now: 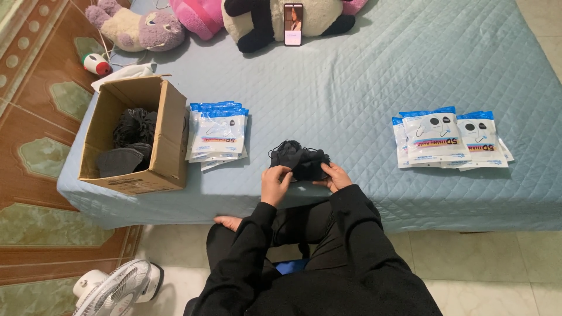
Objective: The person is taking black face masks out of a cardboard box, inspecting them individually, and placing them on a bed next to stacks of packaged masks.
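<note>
1. Your left hand [275, 179] and right hand [333, 175] each close a grip on one side of the bundle of black masks [298, 160], which sits on the bed [363, 82] right of the cardboard box [136, 137].
2. Loose ear loops stick out on top; they could snag your fingers and pull masks free.
3. The bundle lies near the bed's front edge, far right of the box, so a slip could drop masks to the floor.
</note>
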